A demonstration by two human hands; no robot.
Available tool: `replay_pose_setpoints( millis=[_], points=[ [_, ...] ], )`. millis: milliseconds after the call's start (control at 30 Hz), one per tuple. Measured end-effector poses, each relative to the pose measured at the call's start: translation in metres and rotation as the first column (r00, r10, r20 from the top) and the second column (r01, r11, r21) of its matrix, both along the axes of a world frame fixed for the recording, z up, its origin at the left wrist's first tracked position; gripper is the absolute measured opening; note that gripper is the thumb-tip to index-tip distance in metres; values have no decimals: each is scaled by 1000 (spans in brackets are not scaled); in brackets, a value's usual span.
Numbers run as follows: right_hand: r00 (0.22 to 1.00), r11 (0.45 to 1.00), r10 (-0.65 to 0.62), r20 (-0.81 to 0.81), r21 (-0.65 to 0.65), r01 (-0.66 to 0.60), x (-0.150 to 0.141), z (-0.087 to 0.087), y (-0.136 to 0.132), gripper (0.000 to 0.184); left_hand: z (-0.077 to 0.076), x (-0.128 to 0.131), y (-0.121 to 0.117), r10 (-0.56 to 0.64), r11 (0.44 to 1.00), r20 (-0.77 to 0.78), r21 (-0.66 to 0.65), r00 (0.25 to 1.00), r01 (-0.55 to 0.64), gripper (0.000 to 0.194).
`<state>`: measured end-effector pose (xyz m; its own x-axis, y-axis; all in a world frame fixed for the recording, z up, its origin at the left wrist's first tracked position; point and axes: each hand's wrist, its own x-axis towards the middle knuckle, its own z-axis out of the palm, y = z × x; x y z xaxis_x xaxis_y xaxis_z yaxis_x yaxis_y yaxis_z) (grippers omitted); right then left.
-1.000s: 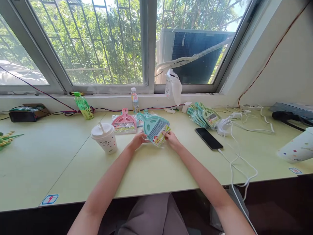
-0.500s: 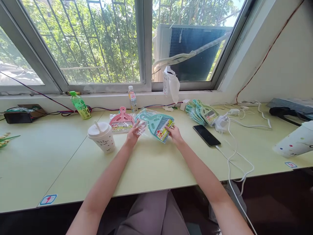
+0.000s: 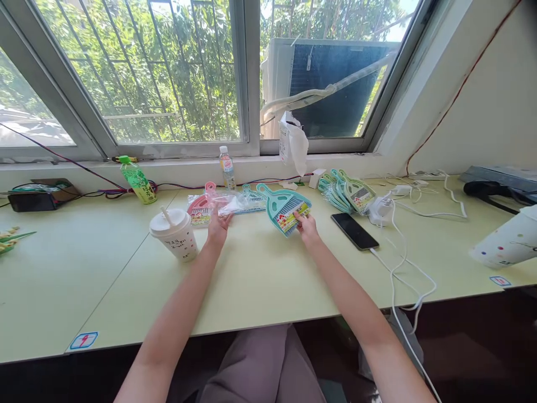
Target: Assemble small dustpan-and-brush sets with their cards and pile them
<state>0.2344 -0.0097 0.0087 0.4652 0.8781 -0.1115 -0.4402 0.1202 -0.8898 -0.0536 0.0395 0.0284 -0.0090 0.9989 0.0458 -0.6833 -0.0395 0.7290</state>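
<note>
My right hand grips the lower right corner of a mint-green dustpan and brush set, which has a yellow printed label and is held up off the table. My left hand is closed on a clear plastic bag, apart from the set. Behind the bag lies a pink dustpan set, partly covered by it. Another mint-green dustpan set lies flat behind, between the bag and the held set.
A white lidded cup with a straw stands left of my left hand. To the right are a pile of green dustpan sets, a black phone and white cables. Bottles stand along the window wall.
The plastic bag has come off the green dustpan set. My left hand has moved left with the bag, while my right hand has shifted slightly right with the set.
</note>
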Motion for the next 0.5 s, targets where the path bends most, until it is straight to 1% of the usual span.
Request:
replay_pose_setpoints(
  millis=[33, 100, 233, 300, 367, 433, 500],
  points=[
    [1000, 1000, -2, 11, -2, 2, 0, -1, 0, 36, 1, -2, 1, -8, 1000, 23, -14, 1000, 8, 40],
    [1000, 1000, -5, 11, -4, 5, -1, -2, -1, 36, 3, -6, 1, -33, 998, 8, -56, 999, 34, 39],
    [1000, 1000, -5, -22, 4, 5, -1, -6, -2, 35, 0, -3, -3, -89, 994, -182, -85, 979, 74, 33],
    [1000, 1000, -2, -21, 4, 2, -2, -8, -3, 35, 1, -2, -7, -117, 992, -214, -72, 970, 104, 35],
    [1000, 1000, 4, -13, 1, -4, -2, -10, -3, 35, 3, -3, -9, -96, 995, -178, -51, 979, 88, 40],
    [1000, 1000, 7, -8, 0, -7, -3, -10, -3, 36, 7, -6, -10, -42, 999, -118, -23, 992, 39, 43],
    [1000, 1000, 7, 0, -4, -7, -3, -11, -3, 36, 9, -9, -9, -11, 1000, -65, -10, 998, 10, 43]
  ],
)
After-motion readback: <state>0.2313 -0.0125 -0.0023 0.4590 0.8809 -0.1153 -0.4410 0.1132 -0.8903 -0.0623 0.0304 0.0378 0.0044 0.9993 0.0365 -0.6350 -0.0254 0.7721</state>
